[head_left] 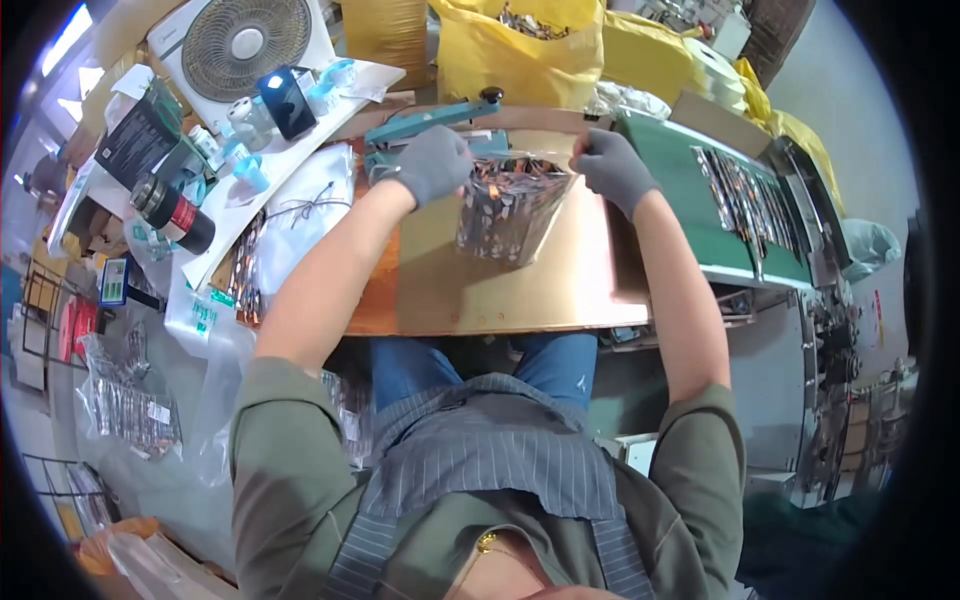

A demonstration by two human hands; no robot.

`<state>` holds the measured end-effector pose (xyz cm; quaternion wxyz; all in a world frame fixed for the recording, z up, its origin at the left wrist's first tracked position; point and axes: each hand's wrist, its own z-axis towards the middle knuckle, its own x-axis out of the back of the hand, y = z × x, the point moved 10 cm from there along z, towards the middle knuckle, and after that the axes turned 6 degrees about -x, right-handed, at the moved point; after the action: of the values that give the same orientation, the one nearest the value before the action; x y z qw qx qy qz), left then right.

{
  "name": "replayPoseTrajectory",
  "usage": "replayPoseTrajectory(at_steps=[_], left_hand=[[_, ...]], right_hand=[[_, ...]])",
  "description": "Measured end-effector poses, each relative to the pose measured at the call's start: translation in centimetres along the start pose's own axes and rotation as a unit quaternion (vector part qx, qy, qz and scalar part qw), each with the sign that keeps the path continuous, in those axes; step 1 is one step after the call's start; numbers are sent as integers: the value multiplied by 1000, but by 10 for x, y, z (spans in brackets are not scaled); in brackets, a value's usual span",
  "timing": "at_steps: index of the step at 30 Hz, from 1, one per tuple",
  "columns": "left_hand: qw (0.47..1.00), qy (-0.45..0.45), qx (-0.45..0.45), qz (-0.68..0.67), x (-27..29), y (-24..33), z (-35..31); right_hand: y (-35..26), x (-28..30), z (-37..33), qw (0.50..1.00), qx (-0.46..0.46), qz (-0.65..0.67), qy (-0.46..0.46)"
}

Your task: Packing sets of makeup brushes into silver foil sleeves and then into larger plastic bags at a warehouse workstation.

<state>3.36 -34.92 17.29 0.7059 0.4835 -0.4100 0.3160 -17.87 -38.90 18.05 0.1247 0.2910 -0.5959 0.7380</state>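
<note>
A clear plastic bag filled with small dark, orange-flecked packets hangs over the front of the copper-coloured worktop. My left hand, in a grey glove, is closed at the bag's upper left corner. On the opposite side, my right hand, gloved the same way, pinches the upper right corner. The top edge stretches between the two hands, and the packets show just below it. Right behind the bag and my left hand stands a teal bag sealer with a black knob on its long arm.
Rows of slim packets lie on a green conveyor belt at the right. Beyond the worktop stands a yellow sack of packets. At the left, a white shelf holds a fan, a phone and a black thermos.
</note>
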Motion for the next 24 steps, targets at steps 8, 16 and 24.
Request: replayPoseTrajectory(at_steps=[8, 16, 24], left_hand=[[971, 36, -2, -235, 21, 14, -18], [932, 16, -52, -358, 61, 67, -38], [852, 51, 175, -490, -97, -99, -43]], right_hand=[[-18, 15, -12, 996, -49, 23, -72], [-91, -49, -41, 958, 252, -136, -8], [-15, -114, 90, 945, 208, -223, 120]])
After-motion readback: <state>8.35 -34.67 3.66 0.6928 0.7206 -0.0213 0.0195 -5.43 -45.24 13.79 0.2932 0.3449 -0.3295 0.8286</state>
